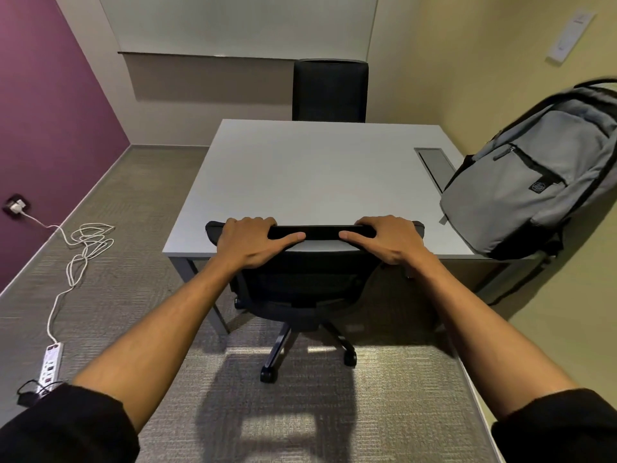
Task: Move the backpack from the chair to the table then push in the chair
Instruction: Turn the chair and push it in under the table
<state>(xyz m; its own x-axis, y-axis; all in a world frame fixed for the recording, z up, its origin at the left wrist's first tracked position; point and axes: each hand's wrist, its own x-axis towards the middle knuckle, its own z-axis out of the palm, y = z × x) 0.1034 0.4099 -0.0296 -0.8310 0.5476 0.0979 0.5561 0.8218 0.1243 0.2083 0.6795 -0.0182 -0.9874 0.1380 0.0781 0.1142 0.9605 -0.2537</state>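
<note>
A grey backpack [521, 182] with black trim stands on the right side of the white table [300, 175], leaning against the yellow wall. The black office chair [310, 279] is at the table's near edge, its seat partly under the tabletop. My left hand [253, 242] grips the left end of the chair's top rail. My right hand [387, 238] grips the right end. Fingers of both hands curl over the rail and the thumbs lie along its near face.
A second black chair [330, 90] stands at the table's far side. A grey cable hatch [435, 165] is set in the tabletop beside the backpack. A white cord [83, 248] and power strip [50, 364] lie on the carpet at left, near the purple wall.
</note>
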